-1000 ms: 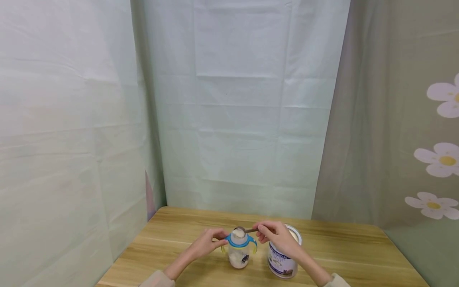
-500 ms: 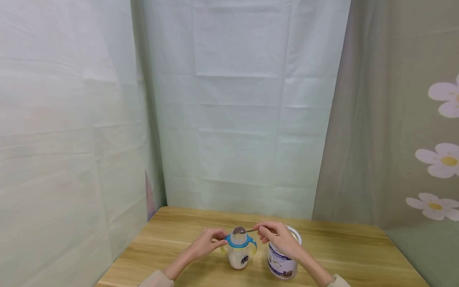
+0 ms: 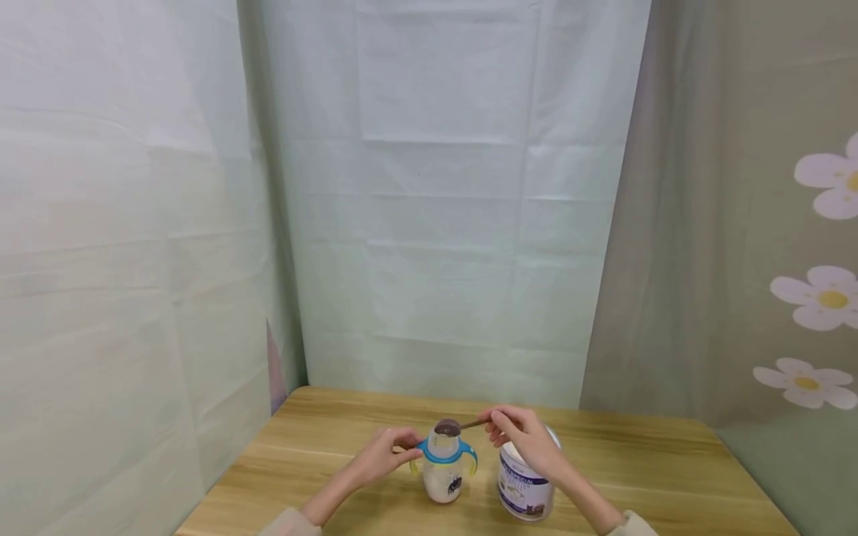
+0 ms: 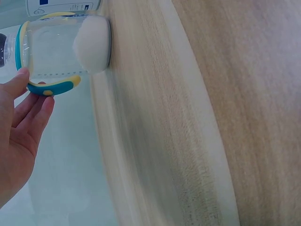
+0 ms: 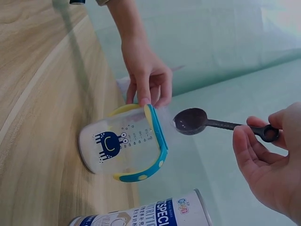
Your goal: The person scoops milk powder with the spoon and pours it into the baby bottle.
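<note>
A clear baby bottle point(image 3: 444, 480) with a blue-and-yellow two-handled collar stands upright on the table. My left hand point(image 3: 385, 455) pinches the collar by its left handle point(image 4: 56, 87). White powder point(image 4: 92, 44) lies in the bottom of the bottle. Between thumb and fingers, my right hand point(image 3: 529, 441) holds a dark brown measuring spoon point(image 5: 192, 121) by the end of its handle. The spoon's bowl is right at the bottle's open mouth, and its dark surface shows no heap of powder. Beneath the right hand is an open white-and-blue can point(image 3: 525, 491), its top partly hidden by that hand.
The wood-grain table point(image 3: 335, 417) has rounded back corners. Pale cloth curtains point(image 3: 442, 223) hang behind it and on both sides, with printed white flowers point(image 3: 831, 299) on the right one.
One second ago the spoon held white powder over the bottle; it has tipped over the mouth and now looks dark and emptied. The right hand has risen slightly; the left keeps its grip.
</note>
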Tool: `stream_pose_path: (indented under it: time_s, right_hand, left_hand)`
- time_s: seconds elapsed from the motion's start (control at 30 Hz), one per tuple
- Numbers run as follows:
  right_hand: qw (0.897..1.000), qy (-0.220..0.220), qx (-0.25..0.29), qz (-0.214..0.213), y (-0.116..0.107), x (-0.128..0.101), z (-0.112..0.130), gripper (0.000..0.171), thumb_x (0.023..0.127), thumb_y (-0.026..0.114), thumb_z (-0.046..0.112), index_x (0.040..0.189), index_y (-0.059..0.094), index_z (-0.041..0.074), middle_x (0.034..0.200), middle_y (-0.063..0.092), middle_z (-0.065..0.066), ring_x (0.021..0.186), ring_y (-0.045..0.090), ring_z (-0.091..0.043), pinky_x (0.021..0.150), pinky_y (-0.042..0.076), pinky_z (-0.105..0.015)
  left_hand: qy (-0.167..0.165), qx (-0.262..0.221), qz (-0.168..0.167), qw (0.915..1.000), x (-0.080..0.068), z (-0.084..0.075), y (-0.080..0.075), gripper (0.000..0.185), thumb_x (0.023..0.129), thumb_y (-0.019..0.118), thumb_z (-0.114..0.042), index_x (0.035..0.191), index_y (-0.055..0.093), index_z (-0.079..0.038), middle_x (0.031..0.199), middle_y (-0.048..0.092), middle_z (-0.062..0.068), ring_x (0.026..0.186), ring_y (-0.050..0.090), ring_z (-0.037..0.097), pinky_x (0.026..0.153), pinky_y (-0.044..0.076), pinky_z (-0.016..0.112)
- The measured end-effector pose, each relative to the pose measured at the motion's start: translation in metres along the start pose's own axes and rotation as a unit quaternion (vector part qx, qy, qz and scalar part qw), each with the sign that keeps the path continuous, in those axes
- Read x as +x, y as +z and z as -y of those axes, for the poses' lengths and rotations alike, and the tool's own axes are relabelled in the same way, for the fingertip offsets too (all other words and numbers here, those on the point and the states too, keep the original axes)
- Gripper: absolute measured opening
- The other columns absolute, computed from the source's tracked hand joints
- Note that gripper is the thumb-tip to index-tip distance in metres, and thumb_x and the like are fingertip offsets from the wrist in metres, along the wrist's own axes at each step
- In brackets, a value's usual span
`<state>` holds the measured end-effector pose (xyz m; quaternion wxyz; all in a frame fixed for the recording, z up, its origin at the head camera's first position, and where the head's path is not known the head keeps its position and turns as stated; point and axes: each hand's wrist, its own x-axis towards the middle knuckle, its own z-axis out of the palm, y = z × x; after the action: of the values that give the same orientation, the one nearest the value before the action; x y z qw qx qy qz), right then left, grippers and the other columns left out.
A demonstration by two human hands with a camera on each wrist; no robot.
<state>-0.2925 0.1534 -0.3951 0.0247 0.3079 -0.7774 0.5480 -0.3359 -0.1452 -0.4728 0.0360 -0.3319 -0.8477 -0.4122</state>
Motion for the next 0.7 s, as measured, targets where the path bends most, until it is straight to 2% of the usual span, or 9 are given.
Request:
stream_pose_path:
  time_s: [0.17,0.33,0.53,0.7]
  right_hand:
    - [1.000,-0.007,0.010,-0.019,-0.0017,-0.0003,-0.0004,0.038,0.105,0.041,0.021,0.113,0.061,-0.010,0.087,0.061,-0.001,0.077,0.063,-0.011,0.069,0.057,-0.030]
    - [0.998,-0.008,0.037,-0.043,-0.0034,-0.0017,-0.0017,0.038,0.105,0.041,0.018,0.112,0.059,-0.014,0.084,0.061,0.000,0.074,0.062,-0.008,0.066,0.056,-0.026]
    - [0.995,0.016,0.070,-0.064,-0.0078,-0.0027,-0.0031,0.041,0.105,0.041,0.020,0.113,0.056,-0.018,0.082,0.062,0.000,0.072,0.060,-0.006,0.065,0.055,-0.023]
    - [0.993,0.036,0.084,-0.073,-0.0101,-0.0032,-0.0040,0.043,0.105,0.041,0.022,0.114,0.055,-0.018,0.081,0.062,0.003,0.071,0.060,-0.007,0.065,0.054,-0.022]
  left_hand:
    - [0.001,0.007,-0.006,1.0000,0.0002,-0.0025,-0.0005,0.016,0.093,0.064,-0.026,0.100,0.069,-0.013,0.097,0.073,0.000,0.089,0.068,0.007,0.076,0.053,0.021]
    - [0.002,0.007,-0.007,1.0000,-0.0004,-0.0035,-0.0002,0.017,0.093,0.064,-0.025,0.101,0.069,-0.012,0.097,0.073,0.000,0.089,0.068,0.008,0.077,0.054,0.022]
    - [0.006,0.001,-0.005,1.0000,-0.0014,-0.0028,0.0010,0.018,0.093,0.064,-0.026,0.102,0.069,-0.011,0.097,0.073,0.001,0.088,0.068,0.008,0.077,0.055,0.028]
    - [0.002,-0.002,-0.007,1.0000,-0.0018,-0.0031,0.0011,0.016,0.093,0.065,-0.026,0.101,0.069,-0.013,0.096,0.073,0.000,0.088,0.067,0.007,0.077,0.055,0.028]
